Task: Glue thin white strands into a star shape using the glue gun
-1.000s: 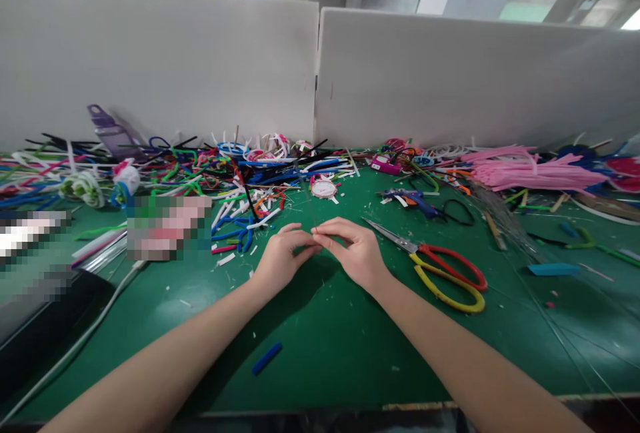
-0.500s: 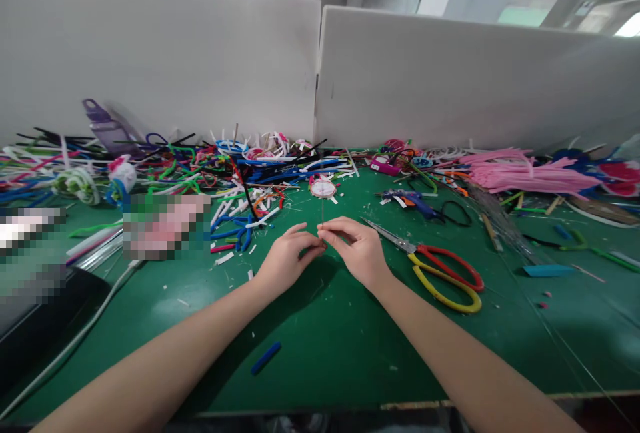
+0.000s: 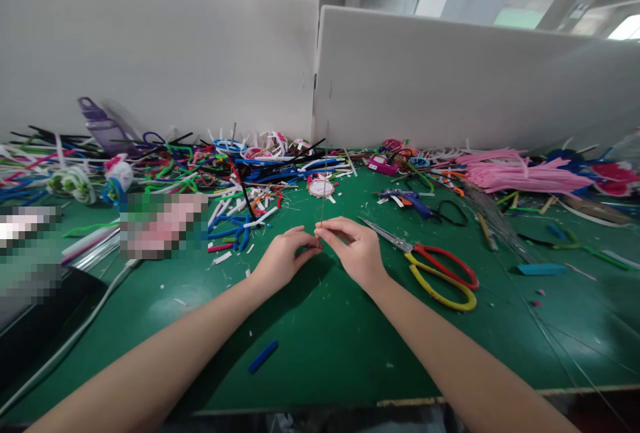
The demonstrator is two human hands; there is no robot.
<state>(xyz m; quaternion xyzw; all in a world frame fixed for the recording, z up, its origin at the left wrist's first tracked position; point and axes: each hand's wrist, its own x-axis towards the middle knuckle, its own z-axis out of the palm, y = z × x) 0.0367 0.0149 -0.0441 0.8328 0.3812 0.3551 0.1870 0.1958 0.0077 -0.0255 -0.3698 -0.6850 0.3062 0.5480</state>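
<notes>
Green tabletop spreads beneath both hands, which come together over it. The right hand has its thumb and forefinger pinched on a thin stick, which points upward from the fingertips. Just beside it is the left hand, fingertips curled close together — whether they grip the stick too, I cannot tell. Scissors lie right of the hands; a short blue piece lies nearer the table's front edge.
</notes>
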